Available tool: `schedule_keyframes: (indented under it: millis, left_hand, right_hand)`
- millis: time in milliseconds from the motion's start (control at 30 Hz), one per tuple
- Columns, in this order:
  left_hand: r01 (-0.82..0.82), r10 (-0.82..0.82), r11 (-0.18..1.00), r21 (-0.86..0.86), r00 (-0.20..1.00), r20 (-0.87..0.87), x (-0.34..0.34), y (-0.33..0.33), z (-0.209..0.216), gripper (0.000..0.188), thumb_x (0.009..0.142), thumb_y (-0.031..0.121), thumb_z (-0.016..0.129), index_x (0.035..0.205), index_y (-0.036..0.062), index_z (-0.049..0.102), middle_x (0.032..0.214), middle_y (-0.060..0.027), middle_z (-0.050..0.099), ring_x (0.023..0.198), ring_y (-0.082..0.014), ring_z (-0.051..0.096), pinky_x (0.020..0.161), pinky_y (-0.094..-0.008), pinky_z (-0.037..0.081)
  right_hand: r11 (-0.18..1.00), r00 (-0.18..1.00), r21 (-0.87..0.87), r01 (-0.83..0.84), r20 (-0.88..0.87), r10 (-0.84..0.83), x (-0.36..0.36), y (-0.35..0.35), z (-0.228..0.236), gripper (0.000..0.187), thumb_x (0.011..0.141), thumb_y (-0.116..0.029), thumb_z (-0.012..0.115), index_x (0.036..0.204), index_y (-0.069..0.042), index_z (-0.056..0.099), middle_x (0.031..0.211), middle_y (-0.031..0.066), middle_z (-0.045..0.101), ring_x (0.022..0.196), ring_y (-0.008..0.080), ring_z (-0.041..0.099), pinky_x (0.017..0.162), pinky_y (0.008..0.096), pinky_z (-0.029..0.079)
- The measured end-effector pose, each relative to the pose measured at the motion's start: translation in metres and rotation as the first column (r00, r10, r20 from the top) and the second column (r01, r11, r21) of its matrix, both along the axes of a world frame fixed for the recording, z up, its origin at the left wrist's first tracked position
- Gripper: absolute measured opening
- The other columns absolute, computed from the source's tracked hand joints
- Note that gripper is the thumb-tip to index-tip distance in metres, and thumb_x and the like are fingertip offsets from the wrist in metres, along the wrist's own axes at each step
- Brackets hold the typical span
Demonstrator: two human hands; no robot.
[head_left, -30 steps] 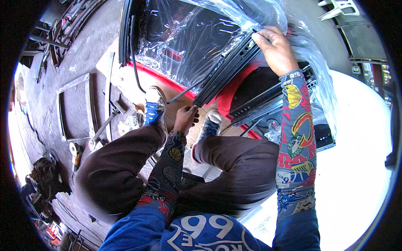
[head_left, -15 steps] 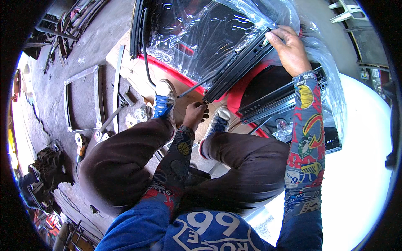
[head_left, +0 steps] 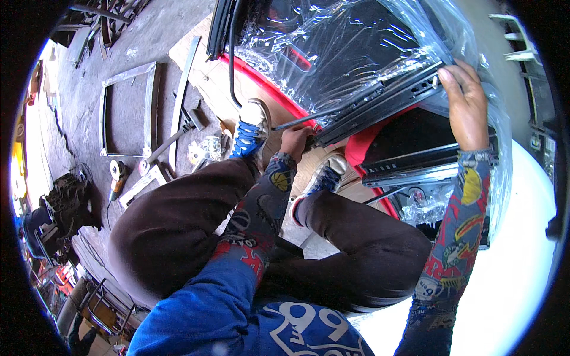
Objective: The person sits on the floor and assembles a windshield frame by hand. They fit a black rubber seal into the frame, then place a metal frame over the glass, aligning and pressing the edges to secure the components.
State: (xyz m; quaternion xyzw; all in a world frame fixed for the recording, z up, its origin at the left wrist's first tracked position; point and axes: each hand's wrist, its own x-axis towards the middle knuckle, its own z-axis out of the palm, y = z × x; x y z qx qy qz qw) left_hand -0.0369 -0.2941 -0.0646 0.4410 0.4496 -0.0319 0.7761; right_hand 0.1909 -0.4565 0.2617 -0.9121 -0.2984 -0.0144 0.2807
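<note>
A seat (head_left: 332, 44) with black and red covering lies tipped before me, partly wrapped in clear plastic film (head_left: 409, 26). Across it runs a black metal seat rail (head_left: 380, 107), slanting up to the right. My right hand (head_left: 467, 107) is closed on the rail's far end, thumb on top. At the near end of that rail is my left hand (head_left: 294, 142), its fingers curled together; whatever they pinch is hidden. A second rail (head_left: 421, 166) lies on the seat to the right, below the first. A thin dark bar (head_left: 303, 120) runs beside the near end.
My shoes (head_left: 252, 127) flank the left hand on a tan board (head_left: 208, 65). To the left lie a rectangular metal frame (head_left: 152, 110), a flat metal strip (head_left: 181, 101), a hammer (head_left: 172, 141) and an angle grinder (head_left: 117, 178). A bright white surface (head_left: 522, 237) curves along the right.
The view has shifted, so the seat and both hands sit farther right. My left hand has come up closer against the rail's near end. The right hand keeps its hold at the far end.
</note>
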Motion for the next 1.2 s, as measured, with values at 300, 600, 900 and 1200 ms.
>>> schedule_keyframes:
  millis: [300, 600, 900, 1200]
  left_hand:
    - [-0.192, 0.202, 0.869, -0.456, 0.979, -0.029, 0.010, -0.011, -0.029, 0.016, 0.087, 0.025, 0.070, 0.093, 0.0105, 0.066, 0.085, -0.0042, 0.068, 0.075, -0.0189, 0.065, 0.067, -0.0345, 0.053]
    - [-0.103, -0.018, 0.822, -0.560, 0.978, -0.207, 0.020, -0.006, -0.028, 0.008, 0.088, 0.016, 0.061, 0.086, 0.0096, 0.065, 0.077, -0.0052, 0.065, 0.071, -0.0210, 0.062, 0.061, -0.0370, 0.049]
    - [0.455, -0.450, 0.891, -0.014, 0.885, 0.122, -0.010, -0.002, -0.002, 0.014, 0.090, 0.009, 0.051, 0.093, 0.0050, 0.063, 0.073, -0.0026, 0.058, 0.065, -0.0188, 0.055, 0.058, -0.0317, 0.046]
    - [-0.002, 0.097, 0.507, -0.862, 0.994, 0.054, -0.014, 0.003, -0.004, 0.024, 0.087, 0.021, 0.053, 0.100, 0.0031, 0.063, 0.087, -0.0125, 0.065, 0.076, -0.0263, 0.060, 0.066, -0.0393, 0.049]
  right_hand:
    - [0.994, 0.999, -0.107, 0.009, 0.042, -0.005, -0.004, 0.003, 0.008, 0.023, 0.093, -0.019, 0.064, 0.099, 0.002, 0.067, 0.123, 0.0193, 0.059, 0.114, 0.0305, 0.056, 0.102, 0.0379, 0.040]
    - [0.994, 0.997, -0.091, 0.060, 0.050, -0.055, -0.006, 0.003, 0.004, 0.023, 0.093, -0.020, 0.065, 0.099, 0.002, 0.067, 0.124, 0.0177, 0.059, 0.113, 0.0285, 0.057, 0.100, 0.0367, 0.041]
    - [0.997, 0.998, -0.073, 0.008, 0.066, -0.003, -0.004, 0.003, 0.004, 0.025, 0.092, -0.022, 0.067, 0.097, 0.002, 0.068, 0.119, 0.0180, 0.061, 0.115, 0.0300, 0.056, 0.103, 0.0368, 0.038]
    - [0.998, 0.998, -0.069, 0.014, 0.058, -0.010, -0.003, 0.003, 0.002, 0.027, 0.092, -0.025, 0.067, 0.098, 0.001, 0.069, 0.120, 0.0175, 0.061, 0.118, 0.0293, 0.055, 0.104, 0.0363, 0.037]
